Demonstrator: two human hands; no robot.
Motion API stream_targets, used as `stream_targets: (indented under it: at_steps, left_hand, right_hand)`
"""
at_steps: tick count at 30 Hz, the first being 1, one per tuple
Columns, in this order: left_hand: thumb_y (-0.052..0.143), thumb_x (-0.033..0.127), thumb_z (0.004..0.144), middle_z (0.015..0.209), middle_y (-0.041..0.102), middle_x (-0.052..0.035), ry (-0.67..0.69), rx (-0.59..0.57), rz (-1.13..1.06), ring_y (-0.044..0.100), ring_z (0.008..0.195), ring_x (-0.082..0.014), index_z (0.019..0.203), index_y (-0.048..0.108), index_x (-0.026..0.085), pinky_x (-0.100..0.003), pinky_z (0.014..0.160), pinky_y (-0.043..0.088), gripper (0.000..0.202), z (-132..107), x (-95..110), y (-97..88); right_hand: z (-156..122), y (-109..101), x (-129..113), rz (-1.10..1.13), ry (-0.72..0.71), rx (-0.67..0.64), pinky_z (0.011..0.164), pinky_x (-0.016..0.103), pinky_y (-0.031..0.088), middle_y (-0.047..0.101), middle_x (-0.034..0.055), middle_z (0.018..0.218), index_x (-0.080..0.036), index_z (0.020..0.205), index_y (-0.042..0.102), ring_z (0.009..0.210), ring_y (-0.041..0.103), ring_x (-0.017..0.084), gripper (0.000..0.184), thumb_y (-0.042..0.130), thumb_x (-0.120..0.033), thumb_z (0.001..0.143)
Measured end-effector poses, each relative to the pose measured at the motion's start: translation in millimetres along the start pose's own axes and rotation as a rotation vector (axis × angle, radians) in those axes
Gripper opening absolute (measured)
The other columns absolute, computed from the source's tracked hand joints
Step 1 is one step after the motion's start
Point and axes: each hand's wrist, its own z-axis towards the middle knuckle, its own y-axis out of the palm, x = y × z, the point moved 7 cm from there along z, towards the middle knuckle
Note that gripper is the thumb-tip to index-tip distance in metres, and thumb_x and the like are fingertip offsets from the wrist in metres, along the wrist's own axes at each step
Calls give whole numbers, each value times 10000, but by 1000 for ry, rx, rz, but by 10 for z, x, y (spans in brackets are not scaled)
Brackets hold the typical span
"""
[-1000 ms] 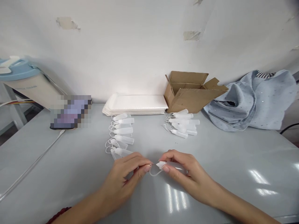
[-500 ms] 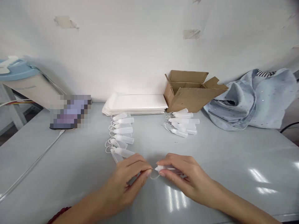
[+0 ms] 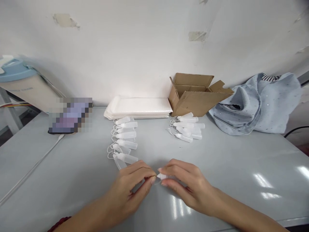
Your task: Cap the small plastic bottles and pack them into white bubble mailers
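My right hand is closed around a small white squeeze bottle, its cone-shaped tip pointing left and most of its body covered by the fingers. With thumb and forefinger pinched together, my left hand meets that tip; whatever is between the fingertips is too small and hidden to make out. A thin pale loop of strap hangs just below, between the two hands. Beyond my left hand lies a column of similar bottles with looped straps, and a smaller pile of bottles lies farther back on the right.
Against the wall are a stack of white padded envelopes and an open cardboard box. A phone with a charging cable and a blue-lidded tumbler stand left. Light blue fabric lies right on the grey table.
My hands have come slightly closer together. The thin dark, needle-like line seen earlier between the left fingertips and the bottle tip no longer shows. The view has shifted a little.
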Motion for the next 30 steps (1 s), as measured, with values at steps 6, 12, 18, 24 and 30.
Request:
stream_targets:
  at_steps: [6, 12, 18, 24, 30]
  left_hand:
    - [584, 106, 836, 802, 615, 1, 35, 206, 152, 550, 710, -128, 1058, 561, 211, -231, 633, 462, 246, -4, 0, -165]
    - [556, 55, 844, 800, 617, -14, 114, 206, 109, 561, 707, -114, 928, 612, 183, -214, 626, 461, 164, 13, 97, -179]
    - [508, 11, 844, 730, 599, -12, 128, 217, 83, 541, 656, -109, 852, 613, 168, -218, 592, 445, 189, 20, 152, -134]
    - [493, 29, 854, 709, 584, -13, 141, 196, 104, 524, 642, -118, 843, 591, 172, -234, 589, 442, 174, 1, 145, -110]
    - [491, 10, 844, 727, 596, -7, 147, 176, 107, 530, 650, -112, 854, 585, 173, -232, 614, 447, 189, 11, 145, -107]
  right_hand:
    - [21, -142, -31, -44, -14, 68, 650, 279, 517, 638, 94, 891, -159, 1083, 601, 769, 600, 156, 205, 542, -139, 887]
    - [12, -147, -46, -68, -30, 72, 657, 269, 515, 636, 94, 888, -124, 1073, 610, 773, 599, 147, 207, 561, -111, 872]
    - [-20, -61, -46, -67, -71, 65, 637, 261, 507, 616, 115, 892, -85, 1073, 604, 759, 585, 146, 206, 538, -92, 878]
    - [-8, -20, -18, -18, -68, 59, 628, 267, 499, 606, 119, 865, -79, 1052, 602, 750, 580, 156, 187, 523, -97, 883]
    - [-7, -11, 1, 31, 4, 11, 617, 244, 483, 604, 86, 870, -126, 1067, 582, 736, 572, 138, 181, 515, -137, 900]
